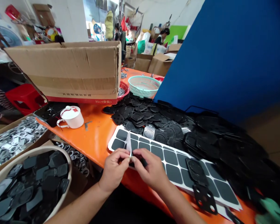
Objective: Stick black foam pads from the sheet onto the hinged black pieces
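Observation:
My left hand [114,168] and my right hand [149,169] meet at the near edge of the orange table [98,137]. Both pinch a small white backing strip [129,143] that stands up between the fingertips, with a dark pad partly hidden under the fingers. Just beyond them lies a white sheet of dark square pads [175,161]. A black perforated plastic part [200,183] rests on that sheet to the right. Behind the sheet spreads a big heap of black plastic parts [177,124].
A large cardboard box [72,71] stands at the back left, a teal basket [143,85] beside it, and a white lidded cup [71,117] is near the table's left edge. A round bin of dark pads [28,183] and a box of metal pieces [14,137] sit lower left. A blue panel [224,53] rises on the right.

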`<state>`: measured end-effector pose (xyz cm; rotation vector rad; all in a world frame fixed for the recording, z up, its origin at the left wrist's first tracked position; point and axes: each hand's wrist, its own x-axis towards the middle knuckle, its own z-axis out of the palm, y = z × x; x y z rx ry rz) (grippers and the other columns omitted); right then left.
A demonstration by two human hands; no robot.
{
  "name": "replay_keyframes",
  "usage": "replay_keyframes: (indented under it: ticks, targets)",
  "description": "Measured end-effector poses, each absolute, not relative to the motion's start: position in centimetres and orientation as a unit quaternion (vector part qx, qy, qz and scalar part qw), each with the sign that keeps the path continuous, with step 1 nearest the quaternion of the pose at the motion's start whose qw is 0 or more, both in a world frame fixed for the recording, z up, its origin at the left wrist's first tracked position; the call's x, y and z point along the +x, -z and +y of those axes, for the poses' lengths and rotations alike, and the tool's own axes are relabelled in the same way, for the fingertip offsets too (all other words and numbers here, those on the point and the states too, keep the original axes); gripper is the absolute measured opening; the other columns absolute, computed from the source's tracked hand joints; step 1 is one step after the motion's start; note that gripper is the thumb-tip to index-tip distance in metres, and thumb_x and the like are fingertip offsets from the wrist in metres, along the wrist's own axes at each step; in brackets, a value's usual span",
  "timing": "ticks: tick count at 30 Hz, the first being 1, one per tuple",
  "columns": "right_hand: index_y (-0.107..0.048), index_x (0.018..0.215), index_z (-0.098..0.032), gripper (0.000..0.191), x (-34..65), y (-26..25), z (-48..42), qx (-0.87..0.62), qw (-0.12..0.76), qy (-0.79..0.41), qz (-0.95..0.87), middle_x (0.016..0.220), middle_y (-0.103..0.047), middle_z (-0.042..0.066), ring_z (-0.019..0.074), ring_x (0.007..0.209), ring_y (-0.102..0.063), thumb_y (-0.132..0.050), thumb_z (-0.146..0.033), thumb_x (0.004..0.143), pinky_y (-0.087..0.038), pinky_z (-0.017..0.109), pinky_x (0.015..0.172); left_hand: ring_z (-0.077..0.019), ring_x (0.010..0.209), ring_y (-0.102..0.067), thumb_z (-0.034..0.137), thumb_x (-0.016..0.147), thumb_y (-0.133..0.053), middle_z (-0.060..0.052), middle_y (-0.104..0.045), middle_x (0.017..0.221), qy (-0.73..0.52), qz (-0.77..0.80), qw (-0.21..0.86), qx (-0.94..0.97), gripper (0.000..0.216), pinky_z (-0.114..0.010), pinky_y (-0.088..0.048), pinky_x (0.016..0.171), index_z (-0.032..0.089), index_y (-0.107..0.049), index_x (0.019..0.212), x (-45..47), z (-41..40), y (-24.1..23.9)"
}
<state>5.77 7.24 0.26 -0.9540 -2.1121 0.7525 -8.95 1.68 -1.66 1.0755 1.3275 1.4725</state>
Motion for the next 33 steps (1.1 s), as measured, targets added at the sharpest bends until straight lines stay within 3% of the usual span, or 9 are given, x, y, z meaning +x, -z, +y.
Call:
replay_keyframes:
  ticks: [13,20,26,33]
  targets:
    - [-0.065,0.088,-0.02,0.022,5.9,0.4,7.3,-0.373,0.319,-0.272,-0.828,0.076,-0.067,0.004,0.0165,0.068,-0.063,-0.044,-0.014,0.086,-0.05,0.026,0.063,-0.0173,0.087,-0.062,0.017,0.083,-0.059,-0.006,-0.065,0.091,-0.573,0.531,0.397,0.482,0.01,-0.029,-0.047,0.081,0.018,-0.065,0.074,-9.2,1.8,1.5]
    - [-0.061,0.119,-0.023,0.036,6.9,0.0,8.4,-0.266,0.381,-0.224,-0.857,0.112,-0.06,0.011,0.02,0.099,-0.062,-0.047,-0.01,0.088,-0.055,0.033,0.08,-0.0147,0.083,-0.058,0.021,0.078,-0.067,-0.004,-0.064,0.089,-0.602,0.486,0.526,0.353,0.011,-0.025,-0.045,0.078,0.016,-0.065,0.069,-9.6,1.8,1.7]
    - [-0.069,0.106,-0.023,0.031,7.3,0.1,9.5,-0.214,0.411,-0.107,-0.88,0.112,-0.057,0.011,0.0194,0.09,-0.062,-0.058,-0.005,0.084,-0.055,0.036,0.075,-0.0101,0.063,-0.055,0.021,0.061,-0.079,-0.004,-0.067,0.082,-0.626,0.435,0.625,0.168,0.016,-0.023,-0.044,0.064,0.013,-0.065,0.062,-10.1,1.8,1.0]
    - [-0.069,0.103,-0.025,0.032,11.2,-0.2,8.5,-0.227,0.427,-0.063,-0.873,0.109,-0.057,0.009,0.0198,0.09,-0.061,-0.06,-0.003,0.081,-0.053,0.039,0.077,-0.0113,0.067,-0.055,0.029,0.053,-0.085,-0.002,-0.064,0.073,-0.622,0.522,0.571,0.122,0.03,-0.022,-0.046,0.064,0.013,-0.063,0.065,-12.9,0.5,2.2]
